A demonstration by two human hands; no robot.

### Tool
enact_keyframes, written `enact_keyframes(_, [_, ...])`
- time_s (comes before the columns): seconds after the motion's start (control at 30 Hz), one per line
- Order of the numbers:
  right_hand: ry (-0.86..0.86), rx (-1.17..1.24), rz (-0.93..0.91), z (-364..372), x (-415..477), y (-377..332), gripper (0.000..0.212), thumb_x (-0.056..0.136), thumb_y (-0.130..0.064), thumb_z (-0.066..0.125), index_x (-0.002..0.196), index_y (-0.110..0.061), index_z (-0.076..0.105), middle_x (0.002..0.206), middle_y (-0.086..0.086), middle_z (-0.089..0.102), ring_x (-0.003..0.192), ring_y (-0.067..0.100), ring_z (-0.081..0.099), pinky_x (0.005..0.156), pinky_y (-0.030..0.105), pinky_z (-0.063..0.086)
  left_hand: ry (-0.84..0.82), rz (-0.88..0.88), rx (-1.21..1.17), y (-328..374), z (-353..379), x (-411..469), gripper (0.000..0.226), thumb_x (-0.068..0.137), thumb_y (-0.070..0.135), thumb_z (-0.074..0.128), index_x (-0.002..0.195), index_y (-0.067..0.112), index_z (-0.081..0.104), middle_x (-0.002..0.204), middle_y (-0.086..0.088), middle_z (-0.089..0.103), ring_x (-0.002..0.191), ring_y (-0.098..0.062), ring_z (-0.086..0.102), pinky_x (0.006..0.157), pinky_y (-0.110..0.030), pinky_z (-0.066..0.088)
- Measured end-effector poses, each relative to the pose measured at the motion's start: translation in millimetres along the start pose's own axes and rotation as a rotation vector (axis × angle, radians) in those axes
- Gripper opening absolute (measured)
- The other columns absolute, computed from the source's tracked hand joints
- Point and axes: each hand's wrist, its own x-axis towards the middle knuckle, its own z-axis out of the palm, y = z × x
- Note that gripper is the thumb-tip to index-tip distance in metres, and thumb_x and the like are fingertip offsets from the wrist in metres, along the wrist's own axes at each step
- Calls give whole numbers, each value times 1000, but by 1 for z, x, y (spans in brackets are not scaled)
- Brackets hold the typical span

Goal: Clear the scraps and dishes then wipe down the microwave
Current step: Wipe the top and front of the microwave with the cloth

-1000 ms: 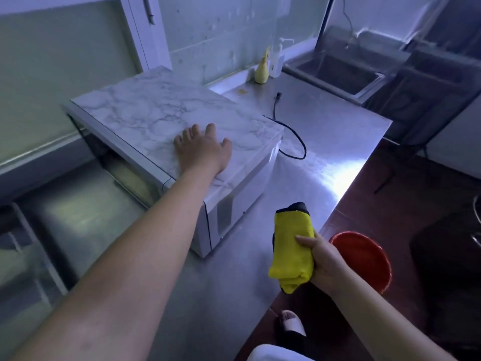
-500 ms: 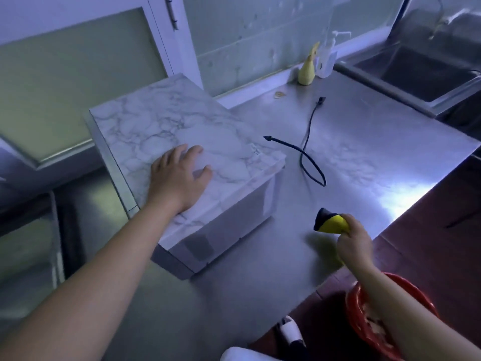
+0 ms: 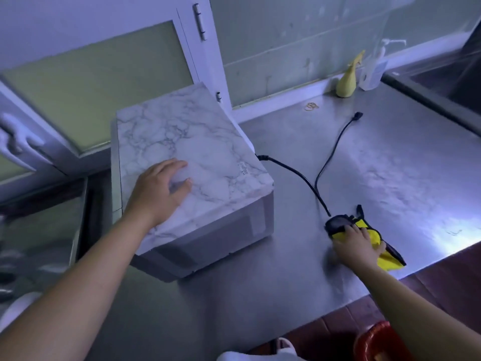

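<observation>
The microwave (image 3: 208, 142) has a marble-patterned top and stands on the steel counter (image 3: 390, 162), its door side turned away to the left. My left hand (image 3: 158, 191) lies flat on its top near the front corner, fingers spread. To the right of the microwave, my right hand (image 3: 356, 243) presses a yellow cloth with black edging (image 3: 387, 259) down onto the counter. The cloth lies by the end of the microwave's black power cord (image 3: 299, 175).
The cord's plug (image 3: 358, 115) lies unplugged toward the back wall. A yellow bottle (image 3: 347, 80) and a clear pump dispenser (image 3: 373, 70) stand at the back. A sink (image 3: 442, 87) is at the far right. A red bucket (image 3: 374, 342) sits on the floor below the counter edge.
My right hand has brought the yellow cloth from the air down onto the counter. The view has swung to the left, and my left hand stays on the microwave top.
</observation>
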Motion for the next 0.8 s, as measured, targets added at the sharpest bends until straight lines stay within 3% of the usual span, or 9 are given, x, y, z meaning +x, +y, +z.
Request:
enact_keyframes(0.07, [113, 206, 4, -16, 1, -11, 36, 83, -23, 49, 117, -24, 62, 132, 7, 59, 135, 31, 40, 112, 59, 17, 26, -32, 1, 4, 2, -3, 46, 94, 46, 56, 134, 23, 57, 144, 0, 51, 134, -20, 43, 115, -40, 32])
enact_keyframes(0.13, [189, 475, -32, -42, -1, -29, 35, 82, -23, 48, 112, -21, 65, 98, 10, 70, 102, 34, 61, 100, 51, 39, 53, -88, 30, 12, 8, -11, 44, 98, 39, 53, 137, 20, 55, 148, -2, 48, 137, -21, 41, 115, -40, 31])
enact_keyframes(0.2, [225, 714, -123, -72, -9, -56, 36, 86, -26, 45, 116, -22, 64, 74, 7, 67, 69, 29, 62, 77, 42, 51, 62, -157, 109, 22, 15, -20, 46, 101, 39, 44, 144, 22, 48, 154, -1, 40, 143, -21, 33, 118, -41, 26])
enact_keyframes(0.23, [257, 782, -190, -88, -12, -72, 33, 89, -26, 45, 116, -22, 64, 73, 8, 65, 64, 27, 59, 70, 37, 49, 74, -178, 143, 26, 18, -23, 47, 101, 39, 41, 145, 23, 46, 155, -1, 39, 144, -20, 32, 118, -43, 26])
enact_keyframes(0.33, [312, 846, -463, -129, -21, -133, 26, 95, -22, 52, 115, -19, 67, 98, 8, 71, 87, 21, 64, 80, 33, 49, 129, -203, 160, 30, 20, -24, 46, 99, 40, 42, 141, 24, 51, 151, 1, 45, 140, -20, 38, 115, -44, 30])
enact_keyframes(0.43, [156, 636, -647, -151, -30, -192, 27, 96, -33, 54, 116, -20, 68, 114, -6, 67, 100, 18, 63, 89, 32, 47, 154, -200, 157, 30, 19, -23, 45, 96, 41, 43, 137, 25, 54, 147, 1, 49, 137, -20, 42, 113, -43, 33])
enact_keyframes(0.57, [147, 199, -679, -156, -43, -247, 35, 93, -44, 51, 101, -13, 65, 101, 7, 69, 96, 32, 62, 73, 31, 40, 162, -199, 170, 33, 18, -25, 53, 92, 47, 35, 137, 25, 54, 146, 3, 50, 137, -18, 42, 114, -39, 31])
enact_keyframes(0.67, [245, 2, -641, -147, -48, -262, 44, 95, -52, 41, 109, -12, 54, 110, 13, 65, 104, 34, 60, 81, 38, 40, 175, -205, 169, 33, 17, -25, 59, 89, 50, 29, 134, 23, 57, 144, 2, 52, 135, -18, 44, 113, -38, 32])
enact_keyframes(0.8, [141, 37, -578, -137, -51, -267, 49, 99, -53, 29, 118, -11, 47, 131, 15, 57, 117, 34, 56, 94, 44, 38, 172, -188, 163, 33, 16, -26, 61, 88, 49, 27, 132, 21, 58, 141, -1, 55, 132, -21, 47, 111, -40, 35])
